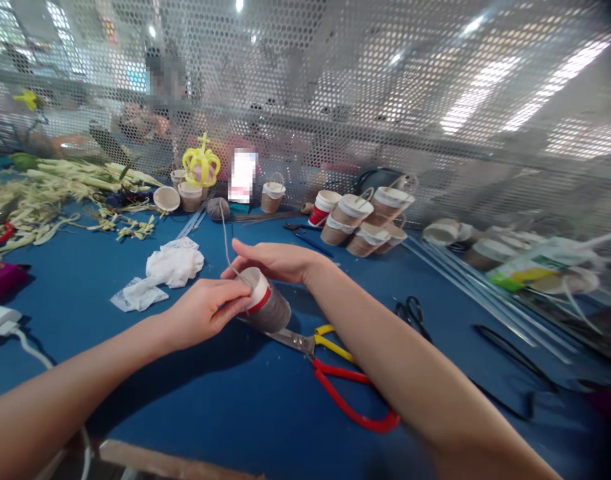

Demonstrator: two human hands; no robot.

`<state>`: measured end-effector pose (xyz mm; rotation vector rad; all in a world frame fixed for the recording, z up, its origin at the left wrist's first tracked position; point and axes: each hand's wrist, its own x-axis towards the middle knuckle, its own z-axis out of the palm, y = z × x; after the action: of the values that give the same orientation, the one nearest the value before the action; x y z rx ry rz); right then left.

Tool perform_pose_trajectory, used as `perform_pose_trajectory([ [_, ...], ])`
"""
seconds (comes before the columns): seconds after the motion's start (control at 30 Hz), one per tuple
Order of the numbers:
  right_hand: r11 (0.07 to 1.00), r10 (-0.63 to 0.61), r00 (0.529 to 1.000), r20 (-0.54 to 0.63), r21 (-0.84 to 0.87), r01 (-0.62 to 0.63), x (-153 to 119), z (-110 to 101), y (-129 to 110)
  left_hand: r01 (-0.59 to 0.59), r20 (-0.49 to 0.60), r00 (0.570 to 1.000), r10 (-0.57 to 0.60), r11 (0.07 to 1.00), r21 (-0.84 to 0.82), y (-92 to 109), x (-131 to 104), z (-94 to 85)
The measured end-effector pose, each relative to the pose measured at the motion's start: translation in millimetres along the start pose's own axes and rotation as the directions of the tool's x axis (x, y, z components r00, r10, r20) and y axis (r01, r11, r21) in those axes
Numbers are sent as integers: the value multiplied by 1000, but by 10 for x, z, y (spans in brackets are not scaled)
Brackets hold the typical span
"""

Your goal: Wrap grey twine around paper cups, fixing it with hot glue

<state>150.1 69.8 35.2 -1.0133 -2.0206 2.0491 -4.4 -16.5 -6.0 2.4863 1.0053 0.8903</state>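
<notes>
Left hand (205, 312) pinches one cup (274, 312) by the rim; right hand (278, 260) curves open beside it; one scissors (303, 343) lies nearer the worktop's (210, 400) front edge; the cup looks tilted, grey-wrapped, red-banded.

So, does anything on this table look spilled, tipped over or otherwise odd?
At the back left, one small cup lies tipped, its open mouth facing the camera, while the cup beside it stands upright. Pale plant scraps are strewn across that corner, and a white wad sits crumpled nearer. No spilled liquid shows.
</notes>
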Motion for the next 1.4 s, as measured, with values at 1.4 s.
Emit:
perform_pose_trajectory([
  [1.4, 909, -416, 631, -654, -285, 304, -488, 135, 167, 228, 50, 974, -222, 938, -260, 27, 25, -32],
])
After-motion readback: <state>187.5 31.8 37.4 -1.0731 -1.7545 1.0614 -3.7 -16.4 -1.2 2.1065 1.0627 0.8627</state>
